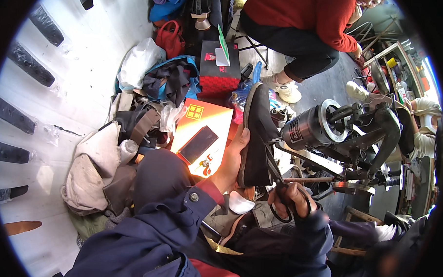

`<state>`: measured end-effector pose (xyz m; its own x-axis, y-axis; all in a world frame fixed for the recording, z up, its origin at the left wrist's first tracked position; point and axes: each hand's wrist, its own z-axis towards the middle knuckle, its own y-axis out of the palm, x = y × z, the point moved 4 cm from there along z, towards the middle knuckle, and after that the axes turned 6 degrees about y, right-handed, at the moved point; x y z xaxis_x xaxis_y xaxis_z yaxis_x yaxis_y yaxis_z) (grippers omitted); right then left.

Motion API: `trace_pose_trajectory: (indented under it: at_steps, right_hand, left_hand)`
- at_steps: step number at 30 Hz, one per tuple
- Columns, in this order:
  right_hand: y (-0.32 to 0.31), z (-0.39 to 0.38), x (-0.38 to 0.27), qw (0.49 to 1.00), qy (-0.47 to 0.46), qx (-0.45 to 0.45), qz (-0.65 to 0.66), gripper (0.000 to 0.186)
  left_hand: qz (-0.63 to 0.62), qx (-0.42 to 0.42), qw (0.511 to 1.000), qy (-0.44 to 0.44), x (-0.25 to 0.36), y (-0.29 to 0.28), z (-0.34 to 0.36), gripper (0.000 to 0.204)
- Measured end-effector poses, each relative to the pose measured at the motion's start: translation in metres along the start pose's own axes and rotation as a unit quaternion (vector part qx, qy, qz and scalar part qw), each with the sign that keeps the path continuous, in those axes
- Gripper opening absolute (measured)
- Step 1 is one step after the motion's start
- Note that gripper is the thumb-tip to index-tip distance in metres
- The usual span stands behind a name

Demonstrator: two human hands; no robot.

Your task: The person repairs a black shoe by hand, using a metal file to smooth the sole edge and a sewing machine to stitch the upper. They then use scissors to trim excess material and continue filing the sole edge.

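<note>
A black shoe [258, 154] is grasped along its sole by the left hand [230, 163] and held up above the lap. Black-handled scissors [274, 168] are gripped in the right hand [297, 200], their blades alongside the shoe; contact cannot be told. The space just to the right is crowded by a sewing machine [307, 128]. On the left, an orange box [215, 113] is topped by a phone [199, 144], with piled bags and cloth [96, 170] beyond.
</note>
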<state>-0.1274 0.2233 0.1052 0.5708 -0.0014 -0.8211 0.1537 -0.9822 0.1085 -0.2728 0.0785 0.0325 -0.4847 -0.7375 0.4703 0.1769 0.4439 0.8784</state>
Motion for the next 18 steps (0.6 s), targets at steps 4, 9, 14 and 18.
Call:
trace_pose_trajectory:
  at_steps: [4,9,14,18]
  right_hand:
    - [0.003,-0.011,-0.001,1.0,0.017,0.012,0.024,0.099]
    - [-0.003,-0.002,-0.006,0.999,0.018,0.01,0.028,0.088]
    - [-0.008,0.016,-0.019,1.0,0.005,0.0,-0.013,0.067]
    - [-0.005,0.014,-0.008,1.0,-0.002,0.028,-0.011,0.08]
  left_hand:
    - [0.008,0.014,1.0,-0.01,-0.003,-0.008,0.003,0.051]
    - [0.027,-0.012,1.0,-0.001,-0.003,-0.005,0.0,0.05]
    - [0.033,0.001,0.999,-0.011,-0.002,-0.002,0.0,0.051]
    - [0.074,-0.017,0.997,0.018,-0.001,-0.01,0.003,0.051]
